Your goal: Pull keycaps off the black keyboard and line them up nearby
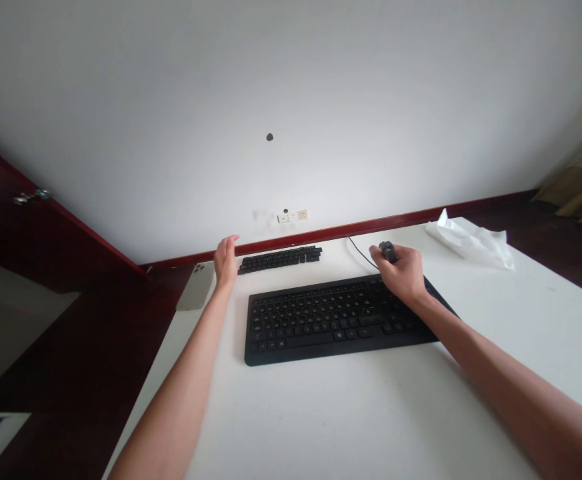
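A black keyboard (315,317) lies on the white table. Many of its key positions show small pale spots, as if the caps are off, while the spacebar and some other keys are in place. Behind it, loose black keycaps (281,259) lie in rows. My left hand (227,262) stands on edge at the left end of these rows, fingers stretched out and holding nothing. Over the keyboard's right rear part, my right hand (405,272) is closed around a small dark object (388,251), whose kind I cannot make out. This hand and forearm hide the keyboard's right end.
A phone (195,287) lies face down at the table's left edge. Crumpled white plastic (471,241) sits at the back right. A black cable (361,253) runs behind the keyboard. The wall with sockets (293,217) stands beyond the table (331,413).
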The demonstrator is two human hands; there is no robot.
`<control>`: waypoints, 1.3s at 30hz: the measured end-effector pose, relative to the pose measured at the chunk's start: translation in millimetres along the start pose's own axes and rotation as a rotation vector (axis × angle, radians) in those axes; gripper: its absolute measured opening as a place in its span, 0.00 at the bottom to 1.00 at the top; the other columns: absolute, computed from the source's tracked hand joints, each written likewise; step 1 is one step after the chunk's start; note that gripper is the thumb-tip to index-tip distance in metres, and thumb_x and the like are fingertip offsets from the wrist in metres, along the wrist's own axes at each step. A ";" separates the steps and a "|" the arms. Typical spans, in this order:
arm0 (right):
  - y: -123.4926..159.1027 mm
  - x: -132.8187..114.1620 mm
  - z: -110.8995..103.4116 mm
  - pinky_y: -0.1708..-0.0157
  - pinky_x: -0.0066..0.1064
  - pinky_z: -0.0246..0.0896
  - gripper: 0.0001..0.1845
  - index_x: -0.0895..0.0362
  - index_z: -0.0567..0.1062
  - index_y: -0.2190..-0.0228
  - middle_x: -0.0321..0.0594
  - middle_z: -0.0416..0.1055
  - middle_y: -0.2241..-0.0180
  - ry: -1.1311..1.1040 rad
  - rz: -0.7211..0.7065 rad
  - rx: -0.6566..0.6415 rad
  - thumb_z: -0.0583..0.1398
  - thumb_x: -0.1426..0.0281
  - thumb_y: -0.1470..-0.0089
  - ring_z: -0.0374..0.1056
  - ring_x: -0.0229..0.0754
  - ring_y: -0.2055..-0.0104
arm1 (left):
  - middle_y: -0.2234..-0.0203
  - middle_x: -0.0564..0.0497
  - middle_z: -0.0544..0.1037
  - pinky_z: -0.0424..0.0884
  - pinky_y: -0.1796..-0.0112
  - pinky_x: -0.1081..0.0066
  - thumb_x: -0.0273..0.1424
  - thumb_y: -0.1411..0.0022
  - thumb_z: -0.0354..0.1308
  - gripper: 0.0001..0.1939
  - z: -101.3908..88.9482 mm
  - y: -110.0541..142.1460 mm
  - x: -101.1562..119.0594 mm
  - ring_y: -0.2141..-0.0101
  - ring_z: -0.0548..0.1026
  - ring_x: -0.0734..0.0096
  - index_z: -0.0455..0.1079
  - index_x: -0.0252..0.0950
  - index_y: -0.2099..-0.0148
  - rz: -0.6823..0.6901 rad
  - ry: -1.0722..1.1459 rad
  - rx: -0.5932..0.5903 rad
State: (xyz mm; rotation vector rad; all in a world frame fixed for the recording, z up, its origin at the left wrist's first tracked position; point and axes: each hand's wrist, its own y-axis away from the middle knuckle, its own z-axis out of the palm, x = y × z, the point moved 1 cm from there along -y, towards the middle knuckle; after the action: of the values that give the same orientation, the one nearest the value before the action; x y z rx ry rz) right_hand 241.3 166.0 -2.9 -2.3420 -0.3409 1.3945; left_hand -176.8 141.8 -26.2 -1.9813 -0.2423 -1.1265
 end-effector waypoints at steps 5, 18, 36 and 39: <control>-1.2 0.0 -0.7 0.74 0.32 0.45 0.25 0.54 0.54 0.80 0.31 0.48 0.80 -0.029 -0.003 -0.051 0.60 0.58 0.41 0.46 0.36 0.74 | 0.54 0.45 0.83 0.71 0.44 0.59 0.48 0.28 0.49 0.22 -10.2 12.2 -9.2 0.49 0.79 0.58 0.78 0.38 0.57 -0.088 0.034 0.080; 2.2 -10.3 3.4 0.73 0.31 0.51 0.13 0.54 0.70 0.70 0.31 0.59 0.80 -0.294 0.099 -0.109 0.60 0.58 0.40 0.54 0.38 0.76 | 0.74 0.51 0.76 0.62 0.68 0.70 0.49 0.26 0.50 0.26 -76.0 113.6 44.1 0.72 0.71 0.68 0.78 0.36 0.63 -0.147 0.025 -0.443; 10.0 -157.9 87.7 0.61 0.36 0.78 0.32 0.60 0.82 0.63 0.47 0.81 0.65 -0.209 0.075 -1.291 0.61 0.42 0.41 0.79 0.46 0.63 | 0.84 0.55 0.58 0.52 0.70 0.68 0.57 0.27 0.43 0.38 -90.7 107.0 71.2 0.78 0.56 0.72 0.85 0.35 0.62 -0.247 0.018 -1.040; 19.1 -157.8 95.9 0.60 0.34 0.77 0.27 0.59 0.81 0.63 0.44 0.80 0.66 -0.245 0.058 -1.354 0.63 0.46 0.41 0.79 0.45 0.62 | 0.84 0.55 0.59 0.50 0.71 0.68 0.58 0.28 0.47 0.35 -91.4 105.5 70.2 0.77 0.56 0.72 0.85 0.36 0.61 -0.235 0.025 -1.072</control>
State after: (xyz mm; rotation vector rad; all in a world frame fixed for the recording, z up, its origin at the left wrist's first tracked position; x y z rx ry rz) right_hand 82.1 105.9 71.4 -3.0865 -1.7479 1.7614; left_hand -138.3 -8.4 -6.8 -2.9054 0.2107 -1.6323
